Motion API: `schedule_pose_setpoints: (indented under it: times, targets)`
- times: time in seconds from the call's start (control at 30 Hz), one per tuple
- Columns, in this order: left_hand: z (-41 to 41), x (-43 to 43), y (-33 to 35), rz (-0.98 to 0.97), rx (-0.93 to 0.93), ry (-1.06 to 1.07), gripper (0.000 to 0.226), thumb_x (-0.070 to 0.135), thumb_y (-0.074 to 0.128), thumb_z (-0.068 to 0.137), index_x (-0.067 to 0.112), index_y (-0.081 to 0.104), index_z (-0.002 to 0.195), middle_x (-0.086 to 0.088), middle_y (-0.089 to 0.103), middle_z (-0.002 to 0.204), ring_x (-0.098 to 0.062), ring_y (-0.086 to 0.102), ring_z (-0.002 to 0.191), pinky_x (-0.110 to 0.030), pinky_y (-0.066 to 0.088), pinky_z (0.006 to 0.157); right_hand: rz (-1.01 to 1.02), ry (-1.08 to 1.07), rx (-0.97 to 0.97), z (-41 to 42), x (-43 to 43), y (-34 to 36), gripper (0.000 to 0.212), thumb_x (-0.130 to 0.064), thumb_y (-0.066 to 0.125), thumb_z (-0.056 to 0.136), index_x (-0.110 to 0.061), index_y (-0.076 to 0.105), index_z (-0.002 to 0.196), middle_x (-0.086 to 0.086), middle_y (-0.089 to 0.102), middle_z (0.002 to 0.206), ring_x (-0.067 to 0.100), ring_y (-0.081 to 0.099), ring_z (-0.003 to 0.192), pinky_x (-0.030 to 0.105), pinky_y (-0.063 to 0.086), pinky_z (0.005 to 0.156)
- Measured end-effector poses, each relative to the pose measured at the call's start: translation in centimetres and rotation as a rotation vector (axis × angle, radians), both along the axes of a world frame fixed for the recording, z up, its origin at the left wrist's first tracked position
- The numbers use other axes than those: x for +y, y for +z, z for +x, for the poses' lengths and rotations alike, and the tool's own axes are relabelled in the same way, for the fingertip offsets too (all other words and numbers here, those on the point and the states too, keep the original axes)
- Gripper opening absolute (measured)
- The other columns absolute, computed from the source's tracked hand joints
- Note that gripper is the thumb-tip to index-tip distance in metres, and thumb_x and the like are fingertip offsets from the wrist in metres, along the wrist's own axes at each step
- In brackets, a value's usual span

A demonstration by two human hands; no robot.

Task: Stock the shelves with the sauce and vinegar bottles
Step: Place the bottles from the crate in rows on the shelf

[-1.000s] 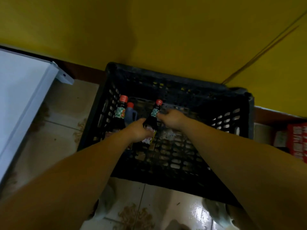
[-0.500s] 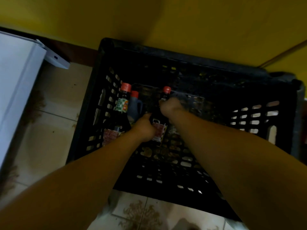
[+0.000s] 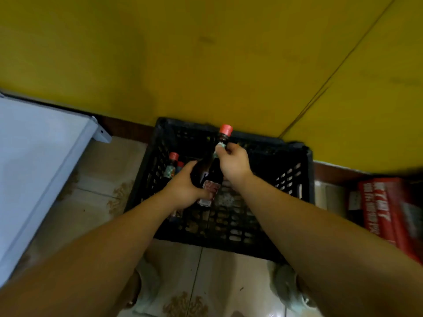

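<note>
dark glass sauce bottle (image 3: 211, 177) with red cap and red label, near upright above the black plastic crate (image 3: 305, 170), left hand (image 3: 183, 191) gripping its body, right hand (image 3: 233, 163) its neck. a red-capped bottle with a green neck label (image 3: 170, 168) and a shorter red-capped bottle (image 3: 180, 165) stand inside at the crate's left wall.

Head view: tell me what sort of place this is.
Probably a small shop's storeroom or back corner: a black crate on a tiled floor with red-capped sauce bottles in it, and a red printed carton beside it.
</note>
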State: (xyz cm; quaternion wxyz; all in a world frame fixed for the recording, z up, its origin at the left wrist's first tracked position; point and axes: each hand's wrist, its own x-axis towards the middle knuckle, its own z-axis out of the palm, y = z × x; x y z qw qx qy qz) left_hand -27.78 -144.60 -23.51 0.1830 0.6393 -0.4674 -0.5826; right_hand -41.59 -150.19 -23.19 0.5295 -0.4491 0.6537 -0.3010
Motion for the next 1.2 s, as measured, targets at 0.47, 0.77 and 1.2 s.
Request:
schedule_pose_setpoints:
  times: [0.47, 0.77, 1.2]
  targets:
    - [4.6, 11.9, 29.1, -0.387, 0.097, 0.125, 0.085, 0.032, 0.079, 0.071, 0.039, 0.03, 0.14, -0.005, 0.052, 0.125, -0.025, 0.057, 0.111, -0.046, 0.048, 0.093, -0.412, 0.112, -0.375, 2.4, 9.6, 30.9, 0.015, -0.021, 0.061, 0.09, -0.014, 0.062, 0.103, 0.006, 0.068, 0.085, 0.021, 0.067, 0.075, 0.032, 0.054, 0.062]
    - [4.3, 19.4, 39.0, -0.787, 0.115, 0.296, 0.081, 0.011, 0.08, 0.069, 0.022, 0.035, 0.135, 0.005, 0.06, 0.111, -0.012, 0.061, 0.097, -0.028, 0.051, 0.08, -0.578, 0.316, -0.187, 4.9, 18.0, 44.9, 0.034, -0.035, 0.066, 0.088, -0.02, 0.051, 0.115, 0.003, 0.066, 0.102, 0.019, 0.066, 0.088, 0.037, 0.053, 0.073]
    - [9.8, 26.6, 45.0, -0.963, 0.127, 0.439, 0.073, 0.005, 0.078, 0.069, 0.021, 0.043, 0.131, -0.005, 0.064, 0.109, -0.012, 0.066, 0.091, -0.026, 0.055, 0.076, -0.702, 0.494, -0.483, 10.2, 22.8, 51.7, 0.027, -0.027, 0.062, 0.091, -0.018, 0.056, 0.117, 0.001, 0.068, 0.095, 0.014, 0.067, 0.08, 0.031, 0.052, 0.062]
